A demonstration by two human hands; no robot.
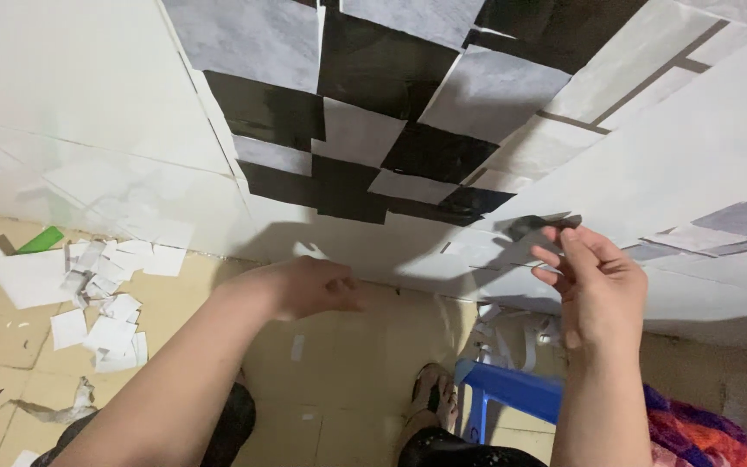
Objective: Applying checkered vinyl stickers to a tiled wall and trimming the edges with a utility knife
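Observation:
My left hand [309, 285] reaches low toward the base of the wall with its fingers curled; a small white paper bit [308, 251] shows just above the knuckles, and whether it is held is unclear. My right hand [594, 281] is raised at the right and pinches a small dark strip of film [536, 225] between thumb and fingertips, close to the wall. The wall [114, 112] carries a patchwork of black and grey square sheets [365, 130].
White paper offcuts [105, 298] and a green ruler [10, 259] lie on the tan floor at the left. A blue plastic stool [512, 393] stands at the lower right beside my sandalled foot [432, 393]. More white strips [512, 342] pile at the wall base.

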